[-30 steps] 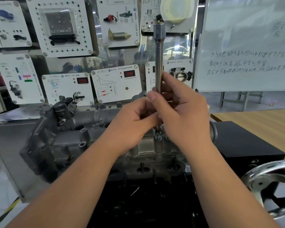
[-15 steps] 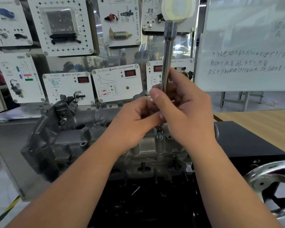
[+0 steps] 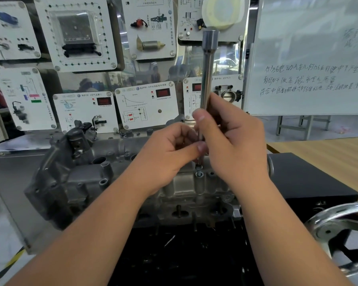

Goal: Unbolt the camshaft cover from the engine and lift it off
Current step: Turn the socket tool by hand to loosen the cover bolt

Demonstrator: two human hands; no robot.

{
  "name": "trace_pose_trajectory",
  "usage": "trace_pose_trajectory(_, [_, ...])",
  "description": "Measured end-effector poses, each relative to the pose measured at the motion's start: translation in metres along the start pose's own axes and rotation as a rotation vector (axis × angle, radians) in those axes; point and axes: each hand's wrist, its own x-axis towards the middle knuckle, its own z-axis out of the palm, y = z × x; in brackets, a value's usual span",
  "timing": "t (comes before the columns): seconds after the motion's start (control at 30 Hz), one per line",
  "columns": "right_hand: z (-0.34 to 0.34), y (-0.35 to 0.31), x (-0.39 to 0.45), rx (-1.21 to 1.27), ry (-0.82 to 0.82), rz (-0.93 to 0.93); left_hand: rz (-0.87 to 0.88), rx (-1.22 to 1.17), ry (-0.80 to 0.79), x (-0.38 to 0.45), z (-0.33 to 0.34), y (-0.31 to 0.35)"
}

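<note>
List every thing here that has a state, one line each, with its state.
left hand: pinches the extension bar low down.
right hand: grips the extension bar above the left.
extension bar: upright, lower end over a bolt.
bolt: raised out of its hole, threads showing.
camshaft cover: still on the engine.
red displays: dark.

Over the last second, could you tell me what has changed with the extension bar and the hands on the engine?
The extension bar has tipped slightly, its top swinging to the right. Both the left hand and the right hand keep pinching its lower shaft above the bolt. The camshaft cover stays seated where it was.
</note>
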Motion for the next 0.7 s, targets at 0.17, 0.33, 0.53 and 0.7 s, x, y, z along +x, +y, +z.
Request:
trace_pose_trajectory(0.17, [0.0022,-0.0026,-0.0019,-0.005,-0.018,0.008,-0.013,0.012,-0.039,-0.0008,0.0013,0.0021])
trace_pose_trajectory(0.33, [0.0028,-0.0042,-0.0020,0.024,-0.027,0.014,-0.024,-0.028,-0.061,-0.0026,-0.0009,0.0055])
trace_pose_trajectory(0.53, [0.0008,-0.0001,-0.0015,-0.020,0.027,0.004,-0.008,0.023,0.033,0.0026,0.0043,0.0027])
trace_pose_trajectory(0.7, [0.0020,-0.0005,-0.0023,0.066,-0.011,0.031,0.004,-0.089,-0.061,-0.0027,-0.0007,0.0045])
